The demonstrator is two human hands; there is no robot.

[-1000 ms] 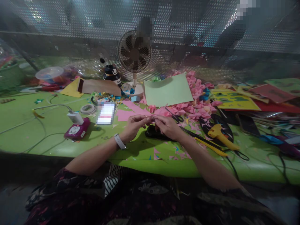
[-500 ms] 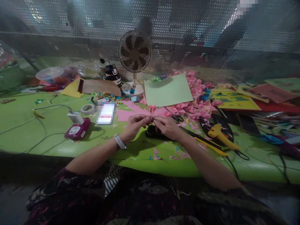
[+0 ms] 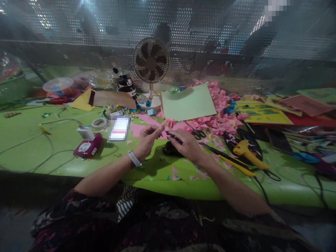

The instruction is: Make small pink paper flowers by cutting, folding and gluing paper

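Both my hands hover over the green table, close together near its middle. My left hand, with a white watch on its wrist, has its fingertips pinched on a small pink paper piece. My right hand is closed round a thin dark stick-like tool whose tip points at that paper. A black object lies on the table just under my right hand. Loose pink paper sheets lie right behind my hands.
A heap of pink folded paper flowers, a light green sheet, scissors and a yellow glue gun lie to the right. A small fan, phone, tape roll and magenta device are behind and to the left.
My hands have drawn slightly apart. The dark thin tool now shows in my right hand, and my left hand has lifted a little with the pink piece.
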